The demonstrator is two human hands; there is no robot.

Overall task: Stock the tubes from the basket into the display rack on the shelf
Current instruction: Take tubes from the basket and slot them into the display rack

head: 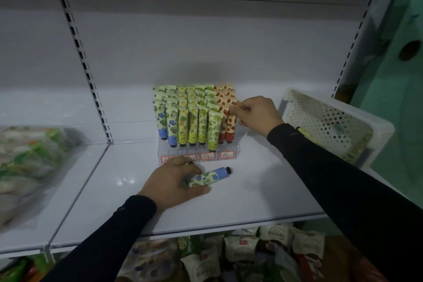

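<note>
On the white shelf (240, 192), towards its far middle, stands the clear display rack (196, 155), nearly full of small tubes in columns: blue-flowered at the left, then yellow and green fruit prints, with the red strawberry tubes (229, 126) at the right end. The left hand (176, 181) rests on the shelf just near of the rack, its fingers curled round a blue-flowered tube (209, 177) that lies on its side with the black cap pointing right. The right hand (257, 114) is at the rack's right end, fingertips pinching the flat top edge of a strawberry tube in the near rows; whether it is seating or straightening it cannot be told. The white perforated basket (332, 117) sits tilted at the right of the shelf, with at least one more tube seemingly inside. These tubes look light, soft-walled and smooth, so a firm squeeze would likely dent them; the stiffer crimped end or the cap seems the better place to hold, cap going down into a slot. The rack's front carries small red-bordered labels (207, 156) with handwriting too small to read, and print on the tubes is not legible.
</note>
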